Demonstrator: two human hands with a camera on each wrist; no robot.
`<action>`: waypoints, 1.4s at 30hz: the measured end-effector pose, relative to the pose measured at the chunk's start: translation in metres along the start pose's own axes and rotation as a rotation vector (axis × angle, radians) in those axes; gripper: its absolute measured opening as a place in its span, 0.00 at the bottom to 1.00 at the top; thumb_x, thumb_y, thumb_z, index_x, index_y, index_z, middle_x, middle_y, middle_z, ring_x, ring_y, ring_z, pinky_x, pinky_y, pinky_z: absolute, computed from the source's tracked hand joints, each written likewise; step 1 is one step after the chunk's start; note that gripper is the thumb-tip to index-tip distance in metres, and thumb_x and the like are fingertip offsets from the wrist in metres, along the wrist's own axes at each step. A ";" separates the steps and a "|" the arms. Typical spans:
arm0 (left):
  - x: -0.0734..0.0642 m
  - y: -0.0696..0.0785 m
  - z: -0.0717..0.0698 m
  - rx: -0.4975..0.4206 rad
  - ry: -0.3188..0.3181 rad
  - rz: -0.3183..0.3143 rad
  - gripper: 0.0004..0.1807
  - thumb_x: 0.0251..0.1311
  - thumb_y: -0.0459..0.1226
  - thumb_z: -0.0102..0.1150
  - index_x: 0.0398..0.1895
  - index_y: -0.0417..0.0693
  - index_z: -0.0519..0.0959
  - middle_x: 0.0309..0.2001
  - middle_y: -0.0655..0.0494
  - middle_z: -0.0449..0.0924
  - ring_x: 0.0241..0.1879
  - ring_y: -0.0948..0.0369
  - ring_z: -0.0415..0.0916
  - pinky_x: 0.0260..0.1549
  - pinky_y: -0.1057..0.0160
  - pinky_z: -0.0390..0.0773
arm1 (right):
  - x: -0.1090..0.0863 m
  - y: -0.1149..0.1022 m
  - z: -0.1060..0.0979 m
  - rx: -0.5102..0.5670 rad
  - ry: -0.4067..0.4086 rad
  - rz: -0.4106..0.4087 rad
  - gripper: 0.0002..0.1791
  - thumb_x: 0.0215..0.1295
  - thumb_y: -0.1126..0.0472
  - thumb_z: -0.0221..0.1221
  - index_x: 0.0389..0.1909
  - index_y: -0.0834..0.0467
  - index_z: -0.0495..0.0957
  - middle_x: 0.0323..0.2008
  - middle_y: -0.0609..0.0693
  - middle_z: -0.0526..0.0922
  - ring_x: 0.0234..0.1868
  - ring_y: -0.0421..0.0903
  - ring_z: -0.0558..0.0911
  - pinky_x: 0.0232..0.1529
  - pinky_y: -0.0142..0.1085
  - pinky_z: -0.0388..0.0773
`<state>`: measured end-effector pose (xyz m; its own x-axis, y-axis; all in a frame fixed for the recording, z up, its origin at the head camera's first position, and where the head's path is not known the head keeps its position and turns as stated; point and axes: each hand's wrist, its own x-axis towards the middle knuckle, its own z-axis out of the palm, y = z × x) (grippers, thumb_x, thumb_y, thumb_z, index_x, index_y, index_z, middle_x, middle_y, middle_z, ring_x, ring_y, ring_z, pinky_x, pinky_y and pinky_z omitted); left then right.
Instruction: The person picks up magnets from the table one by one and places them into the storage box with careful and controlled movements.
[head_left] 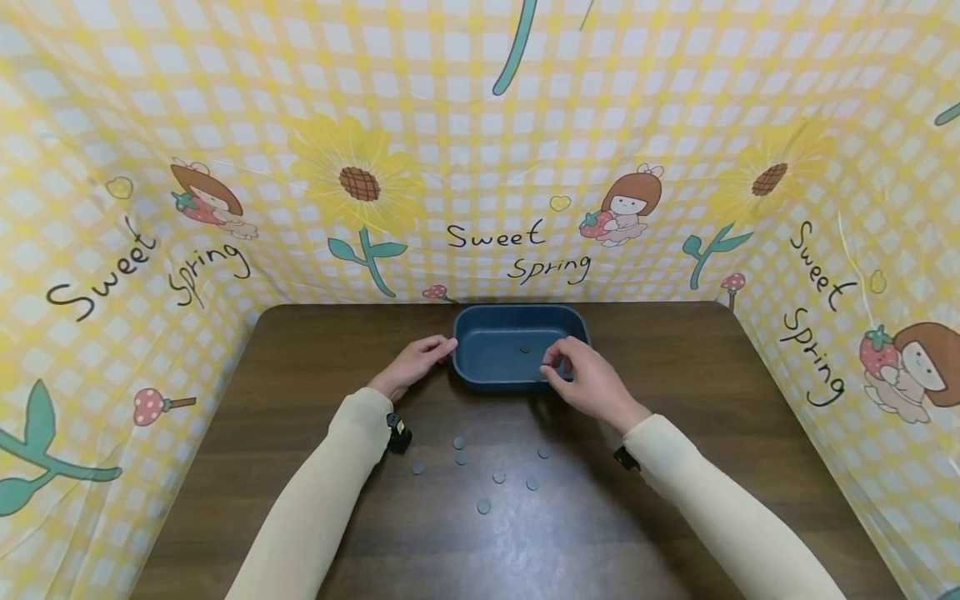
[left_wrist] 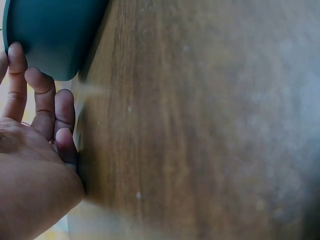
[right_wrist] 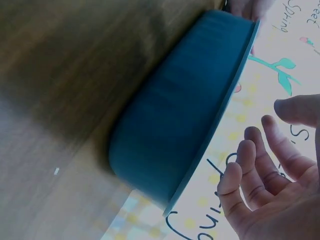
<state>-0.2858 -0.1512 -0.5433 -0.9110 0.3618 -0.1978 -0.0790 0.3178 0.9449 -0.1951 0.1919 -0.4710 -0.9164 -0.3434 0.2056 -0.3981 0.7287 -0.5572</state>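
Note:
A dark blue rectangular tub (head_left: pixel 517 385) stands at the back of the table, with one small coin-like disc (head_left: pixel 525 349) on its floor. My left hand (head_left: pixel 415 362) is at the tub's left end, thumb and forefinger at the rim. In the left wrist view the left hand's fingertips (left_wrist: pixel 17 50) meet the tub's outer wall (left_wrist: pixel 50 45). Over the tub's right front corner is my right hand (head_left: pixel 592 385), fingers loosely bent. The right wrist view shows that hand (right_wrist: pixel 275 175) beside the rim, thumb apart from the fingers, nothing between them.
Several grey coin-like discs (head_left: pixel 499 477) lie scattered on the brown wooden table (head_left: pixel 300 500) in front of the tub. A yellow checked cloth (head_left: pixel 480 167) with printed flowers and figures rises behind the table and along both sides.

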 end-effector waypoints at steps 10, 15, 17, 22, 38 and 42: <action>0.000 0.002 0.000 0.009 -0.005 -0.005 0.25 0.76 0.63 0.57 0.44 0.50 0.81 0.49 0.47 0.74 0.51 0.51 0.69 0.54 0.52 0.65 | -0.032 0.000 0.001 0.053 -0.036 -0.126 0.08 0.73 0.60 0.70 0.44 0.49 0.80 0.40 0.41 0.79 0.37 0.41 0.78 0.39 0.35 0.79; 0.000 0.003 -0.001 0.009 -0.001 -0.010 0.24 0.77 0.61 0.57 0.44 0.50 0.82 0.50 0.47 0.74 0.53 0.51 0.70 0.55 0.52 0.65 | -0.043 0.000 0.003 0.059 -0.090 -0.122 0.09 0.72 0.59 0.71 0.44 0.48 0.79 0.41 0.38 0.79 0.38 0.38 0.79 0.40 0.33 0.82; 0.000 0.003 -0.002 0.004 0.003 -0.013 0.24 0.77 0.61 0.57 0.45 0.50 0.83 0.51 0.47 0.75 0.54 0.51 0.70 0.57 0.52 0.65 | -0.047 0.001 0.005 0.049 -0.102 -0.108 0.09 0.72 0.59 0.72 0.44 0.47 0.80 0.40 0.38 0.78 0.38 0.39 0.79 0.39 0.33 0.82; 0.002 0.002 -0.001 0.010 0.003 -0.027 0.23 0.78 0.60 0.57 0.45 0.50 0.83 0.51 0.47 0.75 0.55 0.50 0.70 0.58 0.52 0.64 | -0.055 0.004 0.011 0.001 -0.129 -0.124 0.08 0.72 0.59 0.71 0.46 0.48 0.81 0.39 0.40 0.78 0.37 0.41 0.78 0.38 0.34 0.80; 0.001 0.003 -0.002 0.011 -0.002 -0.019 0.23 0.77 0.61 0.57 0.44 0.51 0.83 0.49 0.49 0.75 0.54 0.53 0.70 0.57 0.54 0.66 | -0.069 0.014 0.029 -0.118 -0.210 -0.226 0.09 0.72 0.58 0.70 0.49 0.53 0.86 0.44 0.44 0.81 0.40 0.41 0.79 0.45 0.42 0.81; 0.001 0.003 -0.002 0.004 -0.005 -0.013 0.24 0.78 0.60 0.57 0.44 0.50 0.82 0.50 0.47 0.75 0.54 0.52 0.70 0.57 0.53 0.65 | -0.069 0.016 0.032 -0.140 -0.225 -0.250 0.09 0.71 0.58 0.71 0.49 0.52 0.87 0.42 0.45 0.81 0.39 0.42 0.79 0.44 0.41 0.81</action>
<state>-0.2881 -0.1517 -0.5406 -0.9078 0.3622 -0.2115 -0.0890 0.3264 0.9410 -0.1363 0.2082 -0.5195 -0.7639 -0.6319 0.1306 -0.6250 0.6743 -0.3932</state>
